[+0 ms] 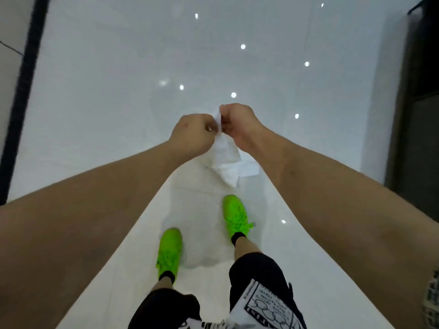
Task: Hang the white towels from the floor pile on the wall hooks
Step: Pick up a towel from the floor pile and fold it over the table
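A white towel (225,160) hangs in front of me, held up by its top edge. My left hand (192,134) pinches that edge from the left and my right hand (237,122) pinches it from the right, the two hands almost touching. The towel droops below them above the glossy white floor (118,91). No floor pile and no wall hooks are in view.
My feet in bright green shoes (234,216) stand on the floor below the towel. A dark vertical strip (23,91) runs along the left edge. A dark panel or door (418,115) stands at the right. Ceiling lights reflect in the floor.
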`<control>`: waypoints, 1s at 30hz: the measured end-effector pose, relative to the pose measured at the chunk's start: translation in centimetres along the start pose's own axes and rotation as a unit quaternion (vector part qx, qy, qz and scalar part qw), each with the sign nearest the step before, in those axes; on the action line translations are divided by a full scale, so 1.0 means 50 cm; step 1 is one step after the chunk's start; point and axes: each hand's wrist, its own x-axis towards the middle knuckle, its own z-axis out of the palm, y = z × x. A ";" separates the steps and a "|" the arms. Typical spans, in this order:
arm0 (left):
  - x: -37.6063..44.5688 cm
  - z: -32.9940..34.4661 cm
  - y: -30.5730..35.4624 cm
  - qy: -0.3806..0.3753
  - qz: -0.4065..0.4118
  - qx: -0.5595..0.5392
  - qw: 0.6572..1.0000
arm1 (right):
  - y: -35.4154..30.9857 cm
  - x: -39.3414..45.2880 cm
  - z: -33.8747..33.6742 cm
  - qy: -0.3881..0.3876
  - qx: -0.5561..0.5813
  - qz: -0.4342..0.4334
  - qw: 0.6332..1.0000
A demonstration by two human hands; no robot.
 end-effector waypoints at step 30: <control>-0.872 -0.090 0.938 0.216 0.473 -0.026 0.854 | 0.146 -1.331 -0.773 0.547 -0.372 -0.177 0.729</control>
